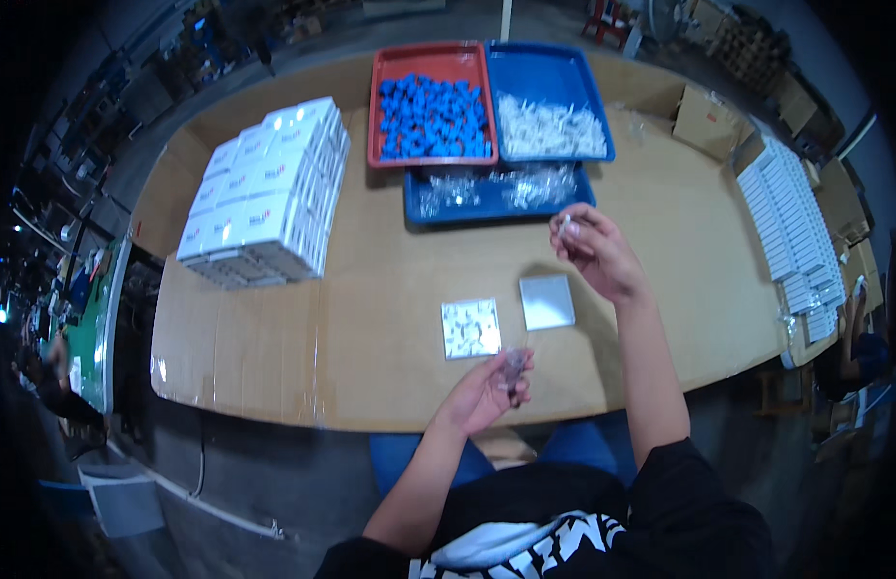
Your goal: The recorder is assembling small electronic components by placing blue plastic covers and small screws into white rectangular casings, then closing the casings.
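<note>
My left hand (479, 398), near the table's front edge, is closed round a small clear plastic packet (513, 367). Farther forward and to the right, my right hand (600, 253) pinches a small white piece (565, 226) between thumb and fingers, just in front of the trays. On the table beyond my left hand lies a square white box part (470, 328) with a grey-green pattern or contents that I cannot make out. Beside it, to the right, sits a plain white square box part (547, 302).
A red tray (373, 135) holds blue pieces; a blue tray (544, 66) holds white pieces. Under them a lower blue tray (501, 212) carries clear plastic packets. Stacked white boxes (260, 198) stand left, rows of white boxes (786, 232) right. A cardboard box (710, 123) sits far right.
</note>
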Demonstrator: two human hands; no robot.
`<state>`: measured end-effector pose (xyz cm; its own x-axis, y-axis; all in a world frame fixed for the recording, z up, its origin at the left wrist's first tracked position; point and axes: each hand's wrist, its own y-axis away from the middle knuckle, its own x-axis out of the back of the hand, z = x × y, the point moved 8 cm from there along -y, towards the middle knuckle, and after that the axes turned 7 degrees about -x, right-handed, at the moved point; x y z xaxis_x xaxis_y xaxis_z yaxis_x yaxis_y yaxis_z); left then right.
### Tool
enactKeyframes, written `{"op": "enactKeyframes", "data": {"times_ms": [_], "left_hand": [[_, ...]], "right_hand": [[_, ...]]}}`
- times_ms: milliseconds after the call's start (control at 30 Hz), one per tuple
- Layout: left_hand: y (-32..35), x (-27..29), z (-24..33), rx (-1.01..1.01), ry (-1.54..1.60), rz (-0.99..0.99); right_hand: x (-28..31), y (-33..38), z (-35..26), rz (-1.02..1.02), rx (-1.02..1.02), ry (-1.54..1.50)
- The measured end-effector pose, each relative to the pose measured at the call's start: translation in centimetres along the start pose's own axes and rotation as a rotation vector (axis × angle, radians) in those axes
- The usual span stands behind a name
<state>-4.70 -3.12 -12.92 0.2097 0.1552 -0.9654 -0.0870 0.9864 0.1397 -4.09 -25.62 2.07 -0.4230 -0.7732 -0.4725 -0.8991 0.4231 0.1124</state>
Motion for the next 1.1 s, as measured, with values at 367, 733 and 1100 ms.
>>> {"op": "enactKeyframes", "data": {"times_ms": [367,733,1100], "left_hand": [[-0.1,-1.5,0.2,-0.026,-0.136,-0.030],[0.2,-1.8,-0.1,-0.031,-0.261,-0.022],[0.2,-1.7,-0.2,-0.008,-0.278,-0.002]], "right_hand": [[-1.3,11.1,8.7,0.216,-0.019,0.397],[-1.6,11.7,8.4,0.197,0.011,0.585],[-2.6,12.1,7.8,0.189,-0.085,0.728]]}}
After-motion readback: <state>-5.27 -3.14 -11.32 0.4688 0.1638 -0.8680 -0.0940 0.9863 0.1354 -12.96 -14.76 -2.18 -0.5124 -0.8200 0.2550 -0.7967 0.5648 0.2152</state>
